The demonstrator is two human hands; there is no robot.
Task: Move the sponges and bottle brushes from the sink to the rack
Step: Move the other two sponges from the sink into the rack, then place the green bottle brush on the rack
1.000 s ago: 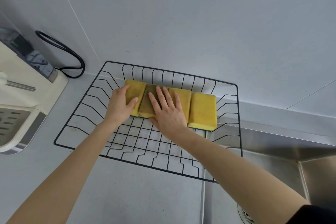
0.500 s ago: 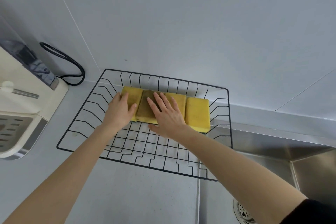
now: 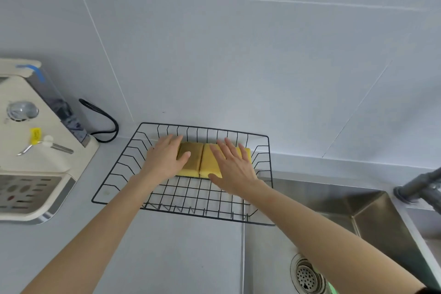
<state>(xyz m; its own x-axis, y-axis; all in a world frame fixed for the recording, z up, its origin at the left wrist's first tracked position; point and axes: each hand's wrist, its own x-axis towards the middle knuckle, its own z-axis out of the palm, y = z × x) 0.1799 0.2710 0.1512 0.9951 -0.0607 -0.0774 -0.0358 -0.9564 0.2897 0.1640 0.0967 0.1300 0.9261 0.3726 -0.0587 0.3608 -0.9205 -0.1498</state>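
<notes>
A row of yellow sponges (image 3: 192,162) lies side by side at the back of the black wire rack (image 3: 119,172) on the counter. My left hand (image 3: 164,159) rests flat over the left end of the row, fingers spread. Over the right end lies my right hand (image 3: 232,164), also flat with fingers apart. Both hands cover the outer sponges; only the two middle ones show. The steel sink (image 3: 358,217) at the lower right shows its drain (image 3: 306,275). No bottle brush is in view.
A cream appliance (image 3: 31,150) stands on the counter at the left, its black cable (image 3: 105,122) looping against the tiled wall. A grey tap (image 3: 420,188) juts in at the right edge above the sink.
My right hand has slid from the middle sponges to the right end of the row. The left hand has moved up onto the left end. The view has tilted upward.
</notes>
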